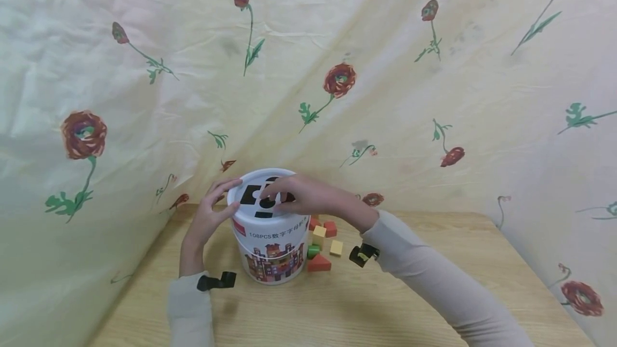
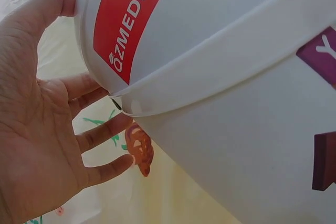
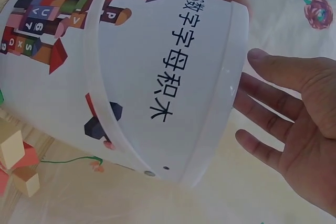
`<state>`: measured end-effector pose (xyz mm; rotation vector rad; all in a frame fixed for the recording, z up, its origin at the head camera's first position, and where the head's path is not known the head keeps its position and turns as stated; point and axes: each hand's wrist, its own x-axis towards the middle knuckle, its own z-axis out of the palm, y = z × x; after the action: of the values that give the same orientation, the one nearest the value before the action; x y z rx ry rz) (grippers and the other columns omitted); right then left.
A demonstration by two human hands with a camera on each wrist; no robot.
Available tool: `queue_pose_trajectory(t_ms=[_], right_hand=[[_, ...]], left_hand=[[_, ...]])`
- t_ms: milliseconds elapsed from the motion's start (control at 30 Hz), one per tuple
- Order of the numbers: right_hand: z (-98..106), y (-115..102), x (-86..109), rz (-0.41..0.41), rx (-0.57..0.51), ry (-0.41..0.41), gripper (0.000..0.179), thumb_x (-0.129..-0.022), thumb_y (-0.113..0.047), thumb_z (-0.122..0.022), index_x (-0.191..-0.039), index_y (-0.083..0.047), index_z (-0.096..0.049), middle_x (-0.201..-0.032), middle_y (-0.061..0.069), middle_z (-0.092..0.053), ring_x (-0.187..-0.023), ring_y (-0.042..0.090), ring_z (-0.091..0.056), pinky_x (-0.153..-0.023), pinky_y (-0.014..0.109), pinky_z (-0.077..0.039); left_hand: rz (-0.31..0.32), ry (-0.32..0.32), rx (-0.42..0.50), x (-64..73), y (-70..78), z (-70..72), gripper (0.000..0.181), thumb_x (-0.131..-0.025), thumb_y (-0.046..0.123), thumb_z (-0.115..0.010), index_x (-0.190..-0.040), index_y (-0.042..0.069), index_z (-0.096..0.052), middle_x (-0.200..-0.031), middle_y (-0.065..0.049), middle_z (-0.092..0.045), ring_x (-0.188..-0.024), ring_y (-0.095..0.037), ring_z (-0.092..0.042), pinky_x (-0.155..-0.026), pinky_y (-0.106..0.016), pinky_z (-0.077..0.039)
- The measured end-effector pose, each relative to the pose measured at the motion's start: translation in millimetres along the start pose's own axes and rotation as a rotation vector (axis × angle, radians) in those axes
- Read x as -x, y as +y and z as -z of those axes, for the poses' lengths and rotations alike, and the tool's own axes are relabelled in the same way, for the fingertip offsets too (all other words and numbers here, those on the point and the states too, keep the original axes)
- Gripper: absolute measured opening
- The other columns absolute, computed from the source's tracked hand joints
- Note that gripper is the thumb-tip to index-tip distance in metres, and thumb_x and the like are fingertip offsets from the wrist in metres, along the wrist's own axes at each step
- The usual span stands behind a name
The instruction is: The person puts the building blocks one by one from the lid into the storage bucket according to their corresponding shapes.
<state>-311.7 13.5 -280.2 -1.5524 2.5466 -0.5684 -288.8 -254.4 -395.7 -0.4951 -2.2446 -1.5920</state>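
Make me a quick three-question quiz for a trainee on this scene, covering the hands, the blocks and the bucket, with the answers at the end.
1. Which hand reaches over the lid of the bucket, and which is at the lid's rim?
2. True or false: the green block lies outside the bucket, on the table.
3. What colour is the label with white lettering on the bucket?
A) blue
B) red
C) green

Key:
1. The right hand reaches over the lid; the left hand is at its rim.
2. True.
3. B.
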Motion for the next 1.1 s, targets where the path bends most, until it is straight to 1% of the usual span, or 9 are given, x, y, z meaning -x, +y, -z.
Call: queue_pose_trajectory(t_ms=[67,167,233,367,500,700,900,1000,1100], right_hand=[[0,2,3.2,-0.013,-0.012,0.018,0.039,-0.096,-0.011,-0.07,-0.134,-0.011,-0.066,-0.127,0.006,-0.069,-0.105,0.019,-0.068,-0.089,0.031,-0.058],[1,6,9.4,-0.023,-0.034,0.053,0.038,-0.096,-0.013,-0.07,-0.134,-0.011,-0.066,-0.129,0.007,-0.068,-0.108,0.02,-0.067,-0.093,0.034,-0.058],[1,8,14.9,-0.028,-0.05,0.079,0.038,-0.096,-0.013,-0.07,-0.134,-0.01,-0.066,-0.128,0.008,-0.069,-0.109,0.02,-0.066,-0.095,0.038,-0.058],[1,14,27.2,-0.047,-0.081,0.133,0.038,-0.096,-0.012,-0.07,-0.134,-0.009,-0.065,-0.121,0.008,-0.071,-0.104,0.018,-0.066,-0.092,0.04,-0.059],[0,21,39.1,-0.066,-0.091,0.185,0.04,-0.095,-0.015,-0.071,-0.134,-0.01,-0.065,-0.115,0.005,-0.073,-0.103,0.016,-0.065,-0.09,0.035,-0.058],[-7,33,56.6,-0.058,-0.12,0.254,0.038,-0.095,-0.013,-0.071,-0.132,-0.007,-0.066,-0.109,0.001,-0.074,-0.098,0.013,-0.066,-0.088,0.029,-0.057],[-15,50,74.2,-0.064,-0.15,0.338,0.036,-0.094,-0.009,-0.072,-0.129,-0.007,-0.068,-0.108,0.003,-0.075,-0.095,0.014,-0.067,-0.087,0.033,-0.059],[-19,59,82.2,-0.083,-0.16,0.357,0.035,-0.094,-0.008,-0.071,-0.128,-0.007,-0.069,-0.105,0.003,-0.075,-0.095,0.013,-0.068,-0.087,0.036,-0.06],[-24,67,89.6,-0.101,-0.166,0.349,0.033,-0.094,-0.008,-0.07,-0.127,-0.007,-0.069,-0.105,0.001,-0.075,-0.095,0.012,-0.068,-0.087,0.035,-0.059]], left_hand=[[0.003,0.002,0.005,-0.6,0.0,0.2,0.05,-0.094,0.013,-0.066,-0.144,0.008,-0.057,-0.151,-0.013,-0.047,-0.142,-0.032,-0.034,-0.113,-0.068,-0.023],[0.008,0.004,0.012,-1.7,-0.8,0.2,0.05,-0.095,0.013,-0.066,-0.144,0.009,-0.057,-0.151,-0.012,-0.047,-0.142,-0.031,-0.035,-0.114,-0.067,-0.024],[0.01,0.004,0.018,-1.8,-0.5,-0.2,0.05,-0.095,0.013,-0.066,-0.144,0.009,-0.057,-0.151,-0.012,-0.047,-0.141,-0.03,-0.036,-0.114,-0.067,-0.026],[0.006,0.004,0.024,-1.8,-0.5,-1.2,0.051,-0.094,0.012,-0.066,-0.144,0.009,-0.057,-0.151,-0.012,-0.048,-0.139,-0.028,-0.037,-0.114,-0.067,-0.028],[0.0,0.012,0.016,-1.3,-1.4,-1.4,0.051,-0.094,0.013,-0.067,-0.144,0.009,-0.057,-0.149,-0.012,-0.049,-0.138,-0.027,-0.04,-0.114,-0.066,-0.029],[0.013,0.017,0.008,0.1,-0.5,-0.9,0.051,-0.094,0.015,-0.069,-0.144,0.011,-0.058,-0.148,-0.01,-0.05,-0.137,-0.023,-0.041,-0.116,-0.066,-0.029],[0.018,0.013,0.015,0.0,-1.3,-0.8,0.051,-0.094,0.011,-0.067,-0.144,0.01,-0.058,-0.147,-0.012,-0.05,-0.137,-0.026,-0.04,-0.116,-0.067,-0.028],[0.019,0.012,0.015,0.0,-0.8,-0.8,0.051,-0.094,0.01,-0.066,-0.144,0.01,-0.057,-0.147,-0.012,-0.05,-0.138,-0.028,-0.04,-0.116,-0.067,-0.027],[0.017,0.016,0.015,0.1,-0.4,-0.9,0.051,-0.094,0.009,-0.066,-0.144,0.009,-0.058,-0.147,-0.012,-0.05,-0.138,-0.027,-0.04,-0.116,-0.067,-0.027]])
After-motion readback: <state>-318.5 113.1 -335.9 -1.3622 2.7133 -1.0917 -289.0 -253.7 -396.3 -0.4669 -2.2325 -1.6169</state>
